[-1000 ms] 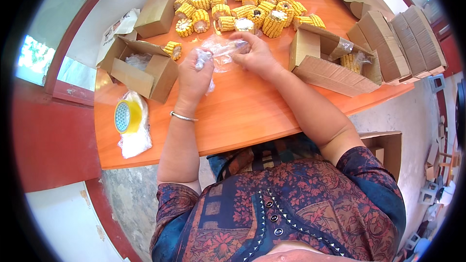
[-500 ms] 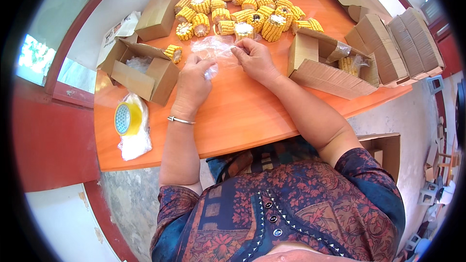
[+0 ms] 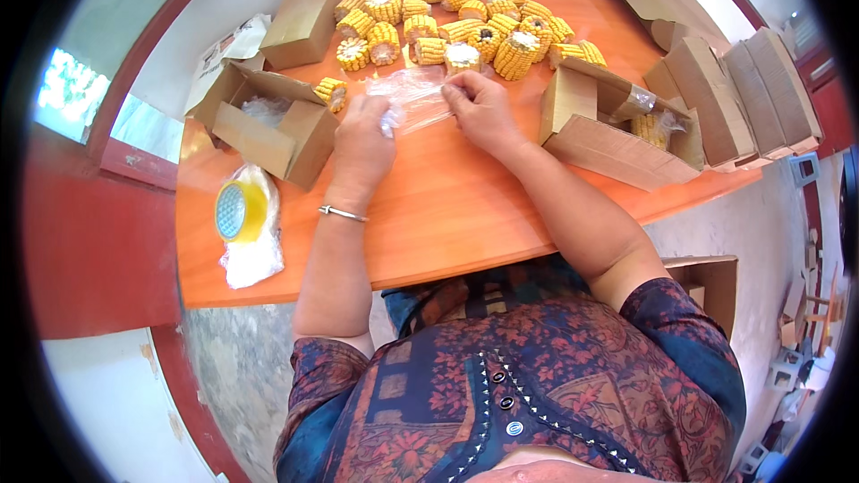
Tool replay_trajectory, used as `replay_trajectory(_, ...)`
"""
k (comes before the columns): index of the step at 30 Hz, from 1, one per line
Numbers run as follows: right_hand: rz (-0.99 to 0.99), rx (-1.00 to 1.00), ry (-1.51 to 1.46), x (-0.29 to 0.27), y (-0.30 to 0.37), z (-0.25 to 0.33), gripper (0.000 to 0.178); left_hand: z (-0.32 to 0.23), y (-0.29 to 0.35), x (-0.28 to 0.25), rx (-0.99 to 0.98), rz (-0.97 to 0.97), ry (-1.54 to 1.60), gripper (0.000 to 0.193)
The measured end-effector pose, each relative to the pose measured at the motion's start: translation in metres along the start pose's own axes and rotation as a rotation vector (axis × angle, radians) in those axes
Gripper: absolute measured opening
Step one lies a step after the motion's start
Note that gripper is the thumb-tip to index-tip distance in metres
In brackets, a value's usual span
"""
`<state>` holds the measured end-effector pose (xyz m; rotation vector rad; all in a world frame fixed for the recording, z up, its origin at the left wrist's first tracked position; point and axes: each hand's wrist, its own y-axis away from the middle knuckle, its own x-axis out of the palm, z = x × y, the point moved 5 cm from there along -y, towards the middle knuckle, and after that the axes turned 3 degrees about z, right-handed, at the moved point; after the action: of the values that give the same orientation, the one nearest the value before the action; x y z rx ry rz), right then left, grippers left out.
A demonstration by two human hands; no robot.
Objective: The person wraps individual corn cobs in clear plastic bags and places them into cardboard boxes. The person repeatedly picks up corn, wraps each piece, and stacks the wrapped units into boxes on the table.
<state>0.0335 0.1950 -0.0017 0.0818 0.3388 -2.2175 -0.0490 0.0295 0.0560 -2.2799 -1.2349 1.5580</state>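
A clear plastic bag stretches between my two hands above the orange table. My left hand, with a bracelet on its wrist, is closed around a crumpled bunch of clear plastic at the bag's left side. The thumb and fingers of my right hand pinch the bag's right edge. Just beyond the bag, a cut corn piece stands with its pale end up. Many more yellow corn pieces lie piled at the table's far side. A single corn piece lies left of my left hand.
On the left stands an open cardboard box with clear plastic inside; a closed box is behind it. Yellow tape rests on white plastic near the left edge. At right, an open box holds wrapped corn, beside more cardboard boxes.
The plastic bag now looks flatter and more stretched between my hands. My right hand has shifted slightly right. The whole view has also shifted a little.
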Motion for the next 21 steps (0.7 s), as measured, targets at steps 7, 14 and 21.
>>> replay_trajectory(7,0.055,0.123,-0.1,0.0,0.0,0.005,0.012,0.002,0.002,0.0,0.016,0.06,0.046,0.026)
replay_trajectory(14,-0.17,-0.488,0.462,-0.006,0.012,0.105,0.029,0.002,0.007,0.008,0.022,0.065,0.11,0.029)
replay_trajectory(21,0.532,-0.287,0.628,0.084,-0.065,0.13,0.048,0.002,0.006,0.015,-0.027,0.147,0.112,0.029)
